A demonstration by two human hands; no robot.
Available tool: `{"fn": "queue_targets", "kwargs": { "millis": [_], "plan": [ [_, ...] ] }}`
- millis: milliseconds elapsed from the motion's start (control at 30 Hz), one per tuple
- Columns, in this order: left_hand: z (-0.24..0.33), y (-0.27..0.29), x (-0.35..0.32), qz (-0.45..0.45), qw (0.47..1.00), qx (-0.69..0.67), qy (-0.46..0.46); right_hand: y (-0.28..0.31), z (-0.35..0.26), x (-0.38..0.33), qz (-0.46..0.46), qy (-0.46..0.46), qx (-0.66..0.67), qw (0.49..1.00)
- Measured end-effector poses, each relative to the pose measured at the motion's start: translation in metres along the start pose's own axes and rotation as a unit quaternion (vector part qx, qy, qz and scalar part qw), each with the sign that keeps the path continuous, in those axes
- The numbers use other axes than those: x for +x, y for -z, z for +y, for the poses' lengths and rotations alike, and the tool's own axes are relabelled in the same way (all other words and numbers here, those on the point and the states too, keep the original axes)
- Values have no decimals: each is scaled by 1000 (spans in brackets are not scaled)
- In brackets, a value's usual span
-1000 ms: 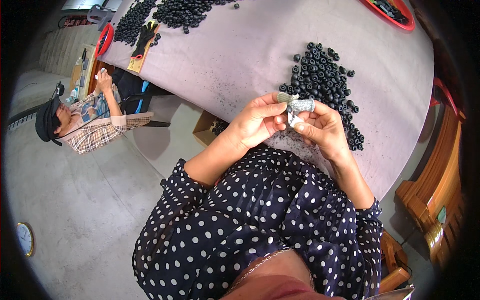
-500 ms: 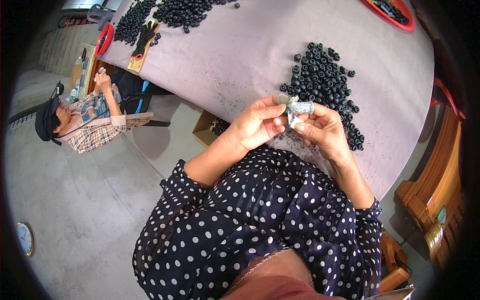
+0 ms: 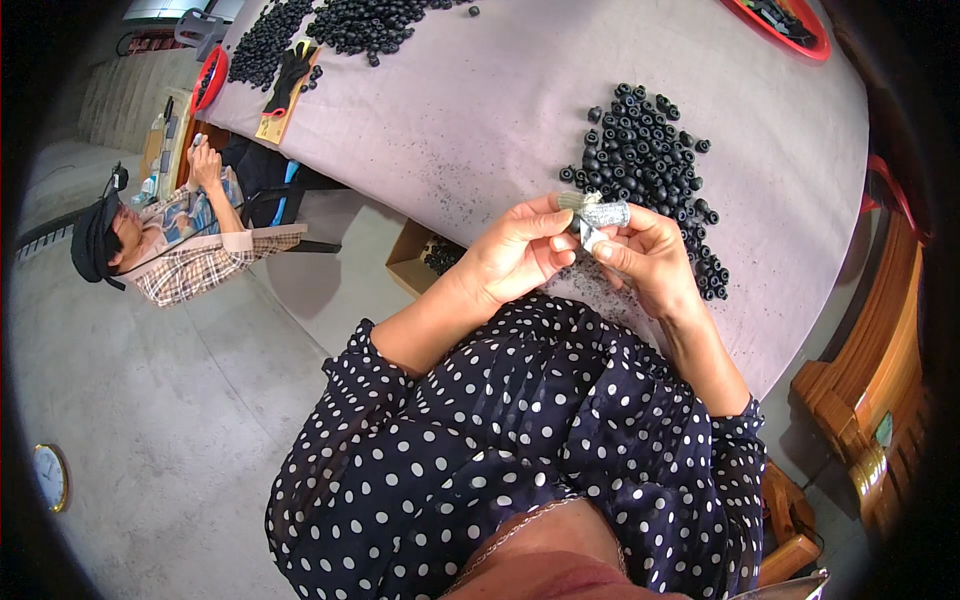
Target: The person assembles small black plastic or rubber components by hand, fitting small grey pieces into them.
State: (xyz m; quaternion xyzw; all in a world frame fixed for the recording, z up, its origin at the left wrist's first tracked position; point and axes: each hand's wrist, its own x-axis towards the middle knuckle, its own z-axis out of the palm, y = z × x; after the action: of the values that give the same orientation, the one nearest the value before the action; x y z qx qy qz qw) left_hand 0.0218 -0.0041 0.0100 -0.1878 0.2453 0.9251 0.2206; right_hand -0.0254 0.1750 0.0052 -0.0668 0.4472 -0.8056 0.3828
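My left hand (image 3: 513,250) and my right hand (image 3: 650,258) meet over the near edge of the table, fingers bent and closed. A ribbed, grey-beige wrap (image 3: 573,201) sits at my left index fingertip. A speckled grey wrap (image 3: 606,214) covers the end of my right index finger. Below the wraps, my right thumb and fingers pinch a small pale, shiny piece (image 3: 588,238). What my left fingertips grip is too small and partly hidden to name. Just beyond my right hand lies a pile of small black ring-shaped parts (image 3: 640,145), each with a hole.
Dark crumbs dot the pale tablecloth (image 3: 480,110). More black parts (image 3: 365,25) lie at the far left, near a black glove (image 3: 290,75) and a red basin (image 3: 210,80). Another red tray (image 3: 785,25) stands far right. A person (image 3: 170,230) sits left; a wooden chair (image 3: 870,370) stands right.
My hands stay together in nearly the same place, with slight finger shifts around the small pale piece. The pile looks unchanged.
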Motion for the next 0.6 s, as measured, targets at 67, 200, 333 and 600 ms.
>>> {"fn": "queue_targets", "kwargs": {
  "millis": [67, 200, 333, 600],
  "plan": [
    [1, -1, -1, -24, 1000, -12, 1, -3, -2, -2, -9, 4, -4, 1000],
    [2, -1, -1, -23, 1000, -2, -2, -3, -6, -2, -21, -3, -8, 1000],
    [3, 0, -1, -25, 1000, 1, -2, -3, -6, -2, -18, -5, -12, 1000],
    [2, 5, -1, -23, 1000, 4, 1, -2, -4, -2, -25, -9, -13, 1000]
  ]
}}
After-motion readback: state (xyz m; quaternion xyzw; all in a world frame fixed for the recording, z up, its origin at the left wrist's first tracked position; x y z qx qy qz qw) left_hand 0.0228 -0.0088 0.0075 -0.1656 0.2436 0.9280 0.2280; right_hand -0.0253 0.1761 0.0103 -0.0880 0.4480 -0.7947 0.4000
